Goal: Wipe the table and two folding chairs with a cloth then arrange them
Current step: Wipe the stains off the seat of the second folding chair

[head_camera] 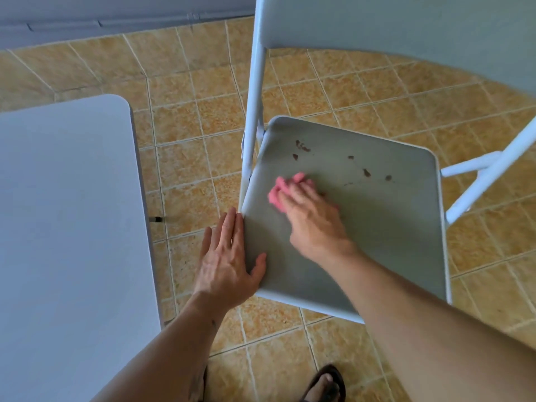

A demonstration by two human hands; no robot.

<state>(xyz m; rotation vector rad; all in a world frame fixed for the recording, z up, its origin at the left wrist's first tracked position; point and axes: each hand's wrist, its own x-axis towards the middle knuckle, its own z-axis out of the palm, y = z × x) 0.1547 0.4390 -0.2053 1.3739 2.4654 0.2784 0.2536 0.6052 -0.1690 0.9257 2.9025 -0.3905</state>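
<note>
A white folding chair stands open in front of me, its grey seat [377, 227] marked with several dark brown spots [303, 146] toward the back. My right hand [313, 216] presses a pink cloth [282, 188] flat on the seat's left half; the hand looks motion-blurred. My left hand [229, 256] grips the seat's front-left edge, thumb on top and fingers along the side. The chair's backrest [406, 21] rises at the top of the view. The white table [63, 213] fills the left side.
Orange tiled floor [203, 111] lies between table and chair and all around. A grey wall base [116, 21] runs along the top left. The chair's white leg frame [487, 172] juts out right. My sandalled foot [326, 384] shows at the bottom.
</note>
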